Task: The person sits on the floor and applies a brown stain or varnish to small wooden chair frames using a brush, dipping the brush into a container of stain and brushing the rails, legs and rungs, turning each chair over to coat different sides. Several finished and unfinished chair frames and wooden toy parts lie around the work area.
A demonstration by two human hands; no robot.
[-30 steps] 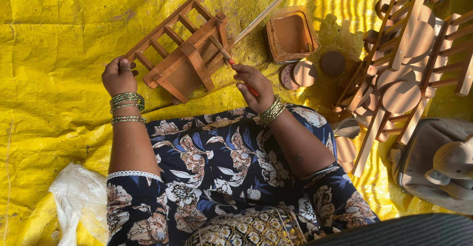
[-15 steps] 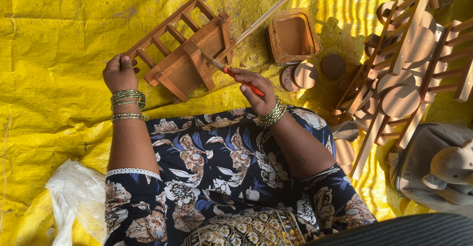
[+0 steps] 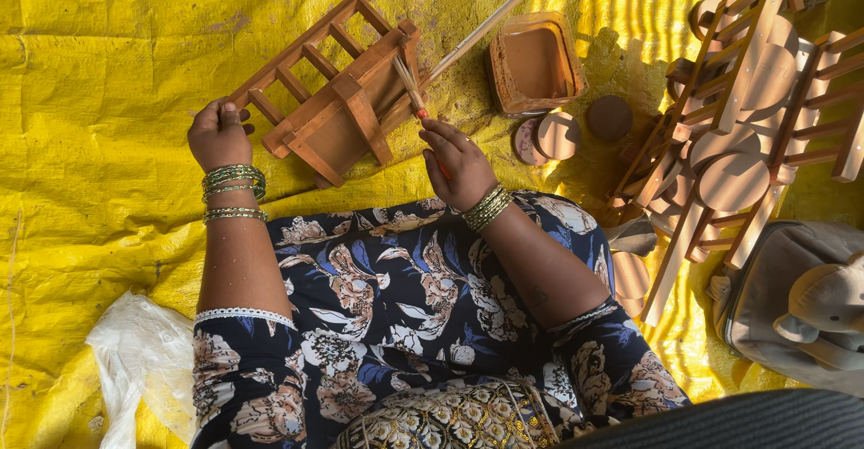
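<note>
Wooden ladder-back frame [image 3: 333,98]: we are gripping it with our left hand [image 3: 219,136]; our right hand [image 3: 459,161] has swung its pinched brush [image 3: 412,92] upright, onto the frame's rail.

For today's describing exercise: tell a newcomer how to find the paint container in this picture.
Start at the yellow sheet covering the ground. Above the right hand, beside the small wooden cart, sits a squarish tub of reddish-brown paint. Unlike the flat wooden discs just below it, it is hollow and holds liquid.

Tub [image 3: 535,62] right of chair [image 3: 335,98], discs [image 3: 547,136] before it.
</note>
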